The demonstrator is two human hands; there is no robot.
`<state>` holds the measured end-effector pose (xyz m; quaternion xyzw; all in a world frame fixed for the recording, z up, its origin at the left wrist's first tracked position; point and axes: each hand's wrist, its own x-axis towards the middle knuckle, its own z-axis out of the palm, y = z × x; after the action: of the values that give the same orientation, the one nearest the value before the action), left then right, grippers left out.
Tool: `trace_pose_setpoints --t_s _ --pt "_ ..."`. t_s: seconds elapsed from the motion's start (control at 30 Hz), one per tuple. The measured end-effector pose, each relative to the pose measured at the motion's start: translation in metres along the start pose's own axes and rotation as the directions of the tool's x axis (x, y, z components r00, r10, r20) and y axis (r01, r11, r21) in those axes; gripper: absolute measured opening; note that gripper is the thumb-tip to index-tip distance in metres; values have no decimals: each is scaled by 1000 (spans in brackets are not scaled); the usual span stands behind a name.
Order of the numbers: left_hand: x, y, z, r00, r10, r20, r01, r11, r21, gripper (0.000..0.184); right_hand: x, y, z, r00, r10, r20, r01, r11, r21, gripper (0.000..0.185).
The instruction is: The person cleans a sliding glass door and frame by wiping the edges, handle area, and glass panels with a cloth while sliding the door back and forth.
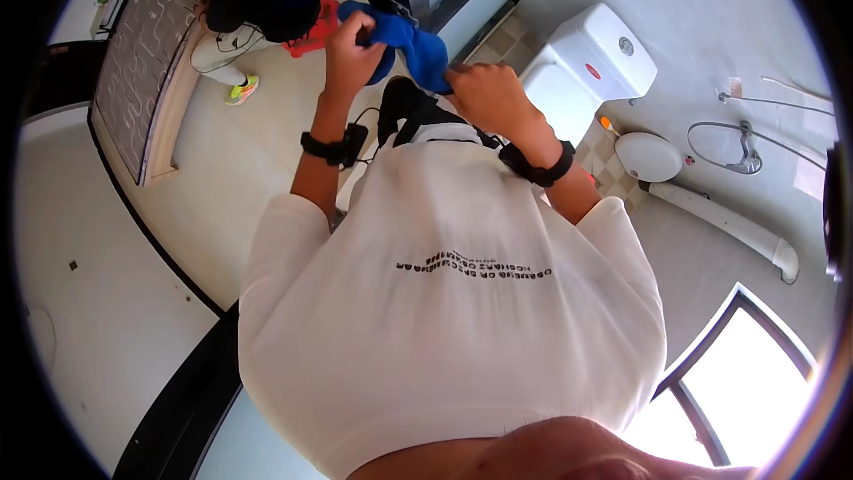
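A blue cloth (418, 52) is stretched and bunched between my two hands, out in front of my body. My left hand (352, 58) pinches its left part, fingers curled, with a fold hanging beside the palm. At the cloth's lower right end, my right hand (494, 100) is closed in a grip, knuckles up; its fingertips are partly hidden. Black bands with small devices sit on both wrists. Below the cloth, a dark shoe or trouser leg shows in part.
A white toilet (593, 62) stands to the right, near a round white basin-like lid (649, 157) and a shower hose (748, 149). A glass door (462, 0) is ahead. At the upper left, another person (267, 0) is beside a mattress (142, 62) and a red stool (317, 28).
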<state>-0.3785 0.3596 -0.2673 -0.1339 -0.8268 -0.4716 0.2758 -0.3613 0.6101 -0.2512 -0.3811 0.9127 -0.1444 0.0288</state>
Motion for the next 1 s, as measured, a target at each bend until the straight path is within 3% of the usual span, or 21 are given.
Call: trace_pose_setpoints --t_s 0.07,0.1,0.17,0.2,0.23,0.3,0.33,0.4,0.43,0.47,0.5,0.57,0.6,0.63,0.73,0.77,0.83,0.87,0.93,0.97,1.0 --pt "-7 5 5 996 -93 -11 93 995 -24 21 -4 10 -2 969 86 232 -107 991 80 30" --pt "-13 3 7 995 -101 3 102 995 -21 21 -6 13 1 967 90 237 -115 989 93 30" --pt "-25 -9 16 959 -282 16 283 958 -50 20 -1 23 3 933 18 360 -147 931 334 32" --pt "-32 -18 19 953 -300 40 298 954 38 23 5 28 0 906 -23 423 -161 905 393 34" --pt "-33 -17 20 954 -298 44 296 954 40 23 8 31 5 907 -21 421 -163 904 395 34" --pt "-37 -14 20 915 -389 101 370 914 169 23 10 35 19 999 41 20 -37 471 881 32" --pt "-32 -4 22 915 -388 109 367 914 172 23 12 34 17 989 145 32 -94 449 888 30" --pt "-25 28 25 951 -310 2 299 915 -271 19 21 26 23 972 226 -58 -43 417 908 30" --pt "-32 31 23 949 -316 5 306 913 -271 19 27 21 23 943 297 -151 20 402 915 30" --pt "-34 28 23 940 -339 44 341 917 -209 17 28 6 7 930 312 -195 -3 536 844 32" --pt "-31 22 26 934 -351 72 358 922 -149 16 38 11 8 929 298 -220 18 558 830 32" --pt "-43 2 35 924 -370 100 382 907 -179 16 40 18 36 947 315 -66 -146 602 785 36" --pt "-53 -10 39 892 -416 178 446 873 -195 16 43 22 56 938 321 -129 -94 596 797 52" --pt "-57 -17 42 851 -458 256 511 835 -203 17 38 22 59 938 321 -133 -93 602 793 52" --pt "-44 24 30 854 -383 352 472 855 -214 22 17 5 55 979 123 -163 35 684 729 82" --pt "-42 37 23 850 -312 425 433 873 -225 24 9 -4 47 980 126 -151 27 674 738 82" --pt "-19 78 4 844 -289 451 412 888 -202 26 1 -13 28 958 11 -287 181 752 634 82" --pt "-13 87 -3 806 -235 543 358 925 -131 26 3 -14 27 928 56 -370 248 649 720 70" --pt "-2 102 -10 748 -134 650 229 971 -62 20 8 -1 29 910 67 -410 277 637 719 61" --pt "5 106 -12 751 -132 647 227 972 -65 20 11 7 33 888 82 -453 310 620 720 52" --pt "12 109 -13 875 -5 485 87 985 -146 15 13 18 40 886 229 -403 230 537 812 37"
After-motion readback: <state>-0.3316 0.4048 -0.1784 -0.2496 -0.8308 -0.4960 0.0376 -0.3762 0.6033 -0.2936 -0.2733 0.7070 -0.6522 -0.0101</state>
